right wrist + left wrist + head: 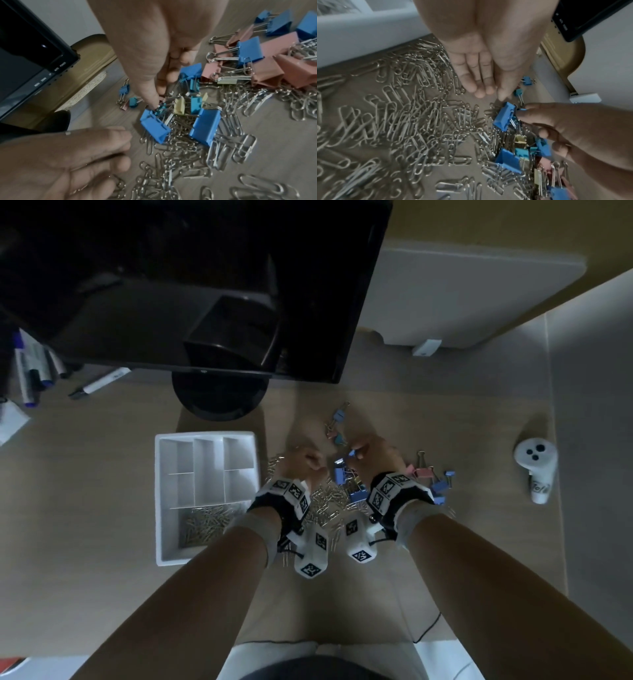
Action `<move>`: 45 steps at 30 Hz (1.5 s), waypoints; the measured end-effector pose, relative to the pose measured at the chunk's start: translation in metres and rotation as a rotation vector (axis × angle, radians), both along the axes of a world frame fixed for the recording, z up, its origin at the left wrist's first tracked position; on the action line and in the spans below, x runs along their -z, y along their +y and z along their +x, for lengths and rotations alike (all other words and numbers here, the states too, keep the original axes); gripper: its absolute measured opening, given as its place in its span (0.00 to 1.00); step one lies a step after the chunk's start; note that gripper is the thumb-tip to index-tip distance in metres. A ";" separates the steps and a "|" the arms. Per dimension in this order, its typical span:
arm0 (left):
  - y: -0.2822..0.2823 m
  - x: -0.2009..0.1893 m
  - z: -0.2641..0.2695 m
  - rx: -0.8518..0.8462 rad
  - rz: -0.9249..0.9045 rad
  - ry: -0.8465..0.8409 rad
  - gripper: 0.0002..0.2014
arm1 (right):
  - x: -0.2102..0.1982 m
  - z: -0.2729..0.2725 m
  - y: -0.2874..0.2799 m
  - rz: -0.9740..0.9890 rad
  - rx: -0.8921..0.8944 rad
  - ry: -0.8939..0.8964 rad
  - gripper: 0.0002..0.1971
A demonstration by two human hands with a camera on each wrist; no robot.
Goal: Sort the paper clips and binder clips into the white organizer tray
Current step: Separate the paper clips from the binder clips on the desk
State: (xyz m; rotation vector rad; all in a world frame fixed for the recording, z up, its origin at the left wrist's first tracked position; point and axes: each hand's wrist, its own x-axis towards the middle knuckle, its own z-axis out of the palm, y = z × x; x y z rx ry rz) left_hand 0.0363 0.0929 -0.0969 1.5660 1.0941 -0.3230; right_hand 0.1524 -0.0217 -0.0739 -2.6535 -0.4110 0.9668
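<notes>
Silver wire paper clips [399,121] heaped | right hand [147,56] fingers pinch small binder clip [161,108] | left hand [477,60] fingers straight

Monitor base [219,395] behind tray [161,474]; desk right bare.

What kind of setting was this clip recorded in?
Most likely an office desk. A dark monitor stands on a round base on the wooden desk, whiteboard markers lie at its far left, and a white organizer tray sits beside loose paper clips.
</notes>
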 end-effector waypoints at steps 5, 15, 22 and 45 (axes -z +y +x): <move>-0.009 0.005 0.001 0.167 -0.012 0.013 0.22 | -0.003 -0.007 -0.012 -0.062 -0.018 -0.057 0.05; -0.024 0.002 0.014 0.289 0.245 0.053 0.21 | 0.007 0.005 -0.043 0.117 0.104 -0.072 0.05; -0.032 0.002 0.014 0.254 0.236 0.073 0.09 | 0.010 -0.001 -0.051 0.027 -0.107 0.017 0.13; 0.023 -0.017 0.033 -0.531 -0.298 -0.051 0.04 | -0.003 0.031 -0.007 0.159 0.122 0.054 0.27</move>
